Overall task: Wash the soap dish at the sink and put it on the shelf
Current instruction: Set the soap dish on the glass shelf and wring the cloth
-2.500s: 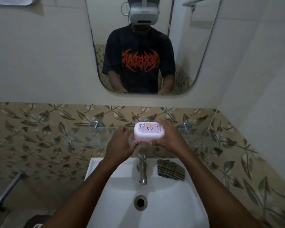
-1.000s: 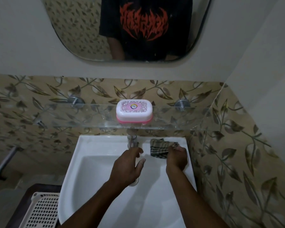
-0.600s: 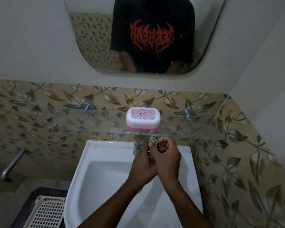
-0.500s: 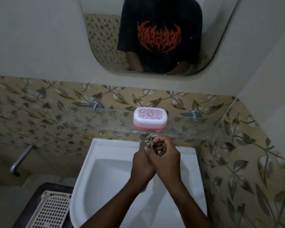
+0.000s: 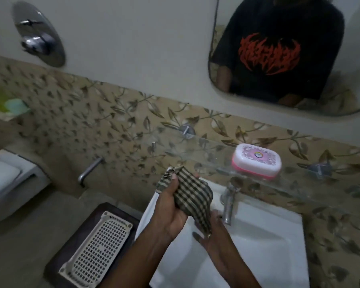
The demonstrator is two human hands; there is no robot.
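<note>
The pink and white soap dish (image 5: 256,161), lid closed, sits on the clear glass shelf (image 5: 208,161) above the white sink (image 5: 264,242). No hand touches it. Over the sink's left side my left hand (image 5: 170,210) grips a checked cloth (image 5: 192,194), bunched up. My right hand (image 5: 211,233) is below it, fingers spread, with the cloth's lower end draped against its palm side. The chrome tap (image 5: 228,204) stands just right of the hands.
A mirror (image 5: 289,50) hangs above the shelf. A white perforated basket (image 5: 98,248) lies on a dark stand left of the sink. A toilet (image 5: 6,181) is at far left, a wall pipe (image 5: 89,169) and a chrome shower control (image 5: 37,38) beyond.
The soap dish was set on the shelf and let go. Both hands dropped to the sink and picked up the checked cloth. The view has swung left and tilted.
</note>
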